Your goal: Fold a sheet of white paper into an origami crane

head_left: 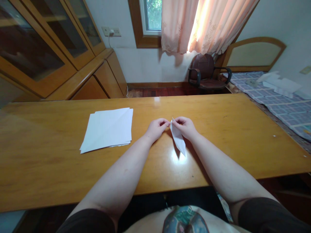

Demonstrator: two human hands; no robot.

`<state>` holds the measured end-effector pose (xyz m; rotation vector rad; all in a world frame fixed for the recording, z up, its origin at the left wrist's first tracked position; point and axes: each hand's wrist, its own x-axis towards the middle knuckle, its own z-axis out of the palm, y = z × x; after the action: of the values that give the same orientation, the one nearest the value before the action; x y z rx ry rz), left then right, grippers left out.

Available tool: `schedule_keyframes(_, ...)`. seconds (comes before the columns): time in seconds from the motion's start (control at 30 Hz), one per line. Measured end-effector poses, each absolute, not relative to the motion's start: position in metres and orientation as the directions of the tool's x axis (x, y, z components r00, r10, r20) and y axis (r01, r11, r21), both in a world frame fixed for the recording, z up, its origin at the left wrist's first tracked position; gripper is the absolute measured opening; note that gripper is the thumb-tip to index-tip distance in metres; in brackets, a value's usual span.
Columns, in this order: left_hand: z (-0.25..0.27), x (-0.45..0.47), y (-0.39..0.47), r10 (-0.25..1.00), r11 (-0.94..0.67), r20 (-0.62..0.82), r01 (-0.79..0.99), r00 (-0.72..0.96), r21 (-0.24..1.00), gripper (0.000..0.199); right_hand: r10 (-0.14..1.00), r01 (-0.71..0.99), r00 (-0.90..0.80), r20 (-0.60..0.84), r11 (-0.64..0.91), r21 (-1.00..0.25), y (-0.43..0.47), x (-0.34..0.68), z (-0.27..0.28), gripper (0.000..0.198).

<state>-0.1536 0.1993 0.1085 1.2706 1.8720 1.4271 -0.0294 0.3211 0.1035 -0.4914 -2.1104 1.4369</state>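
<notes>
A small folded piece of white paper (178, 139) is held above the wooden table, its pointed end hanging down toward me. My right hand (186, 127) pinches its upper part between thumb and fingers. At the paper's top tip, my left hand (157, 128) has its thumb and forefinger pressed together, touching or nearly touching the edge. The fold details at that tip are too small to make out. Left of my hands lies a stack of white paper sheets (109, 129), slightly uneven at the edges.
The glossy wooden table (225, 139) reaches across the view. Behind it are a glass-fronted cabinet (60, 42), a brown armchair (205, 74) and pink curtains (179, 26). A bed (272, 90) with a checked cover stands at the right. Tiny white scraps lie near the table's right end.
</notes>
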Motion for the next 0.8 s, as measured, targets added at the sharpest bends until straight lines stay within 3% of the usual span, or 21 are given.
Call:
schedule_keyframes(0.27,0.1101,-0.1533,0.1985,0.858,0.095,0.172,0.478,-0.484,0.873,0.023,0.546,-0.007,-0.812,0.205,0.342,-0.94,0.3189,-0.0297,0.1071,0.035)
schedule_keyframes(0.57,0.1018,-0.16,0.201,0.851,0.038,0.097,0.243,-0.516,0.969,0.027,0.568,-0.022,-0.757,0.324,0.472,-0.881,0.3227,-0.0288,0.1043,0.026)
schedule_keyframes(0.8,0.1025,-0.1598,0.2011,0.851,0.033,0.084,0.213,-0.518,0.976,0.025,0.536,-0.063,-0.719,0.441,0.582,-0.811,0.3213,-0.026,0.1106,0.015)
